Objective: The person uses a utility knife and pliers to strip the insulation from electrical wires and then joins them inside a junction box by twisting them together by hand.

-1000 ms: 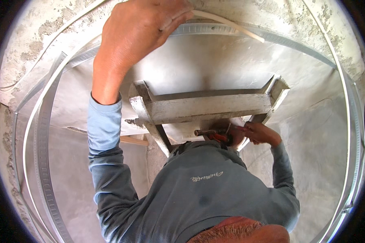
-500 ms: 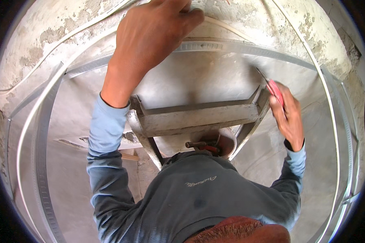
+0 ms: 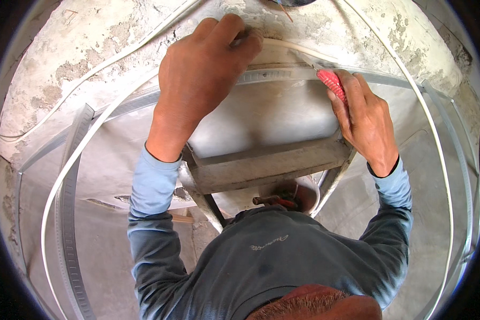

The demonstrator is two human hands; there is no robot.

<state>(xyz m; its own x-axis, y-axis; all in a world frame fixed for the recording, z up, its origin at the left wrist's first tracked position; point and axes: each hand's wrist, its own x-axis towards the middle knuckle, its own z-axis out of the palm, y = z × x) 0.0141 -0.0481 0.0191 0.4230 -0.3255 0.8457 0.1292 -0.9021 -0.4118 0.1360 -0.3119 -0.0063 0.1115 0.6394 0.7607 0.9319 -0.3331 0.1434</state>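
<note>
Near the top centre, my left hand (image 3: 197,80) has its fingers closed on a short run of white cable (image 3: 298,49), whose free end stretches rightward along the rough plaster. My right hand (image 3: 365,120) grips a red-handled utility knife (image 3: 329,82). Its thin blade points up-left at that cable; whether it touches is unclear. Just below the cable and knife tip runs a perforated galvanised metal channel (image 3: 261,76).
A worn ladder (image 3: 266,165) stands below me; a bucket (image 3: 312,194) with a hammer-like tool (image 3: 264,200) is behind it. More white cables (image 3: 53,197) loop at both sides, beside a vertical metal channel (image 3: 69,224). Plastered walls (image 3: 96,256) surround me.
My right hand has come up from the bucket by the ladder with the red knife and moved to the cable. My left hand has shifted right and slightly down in the picture.
</note>
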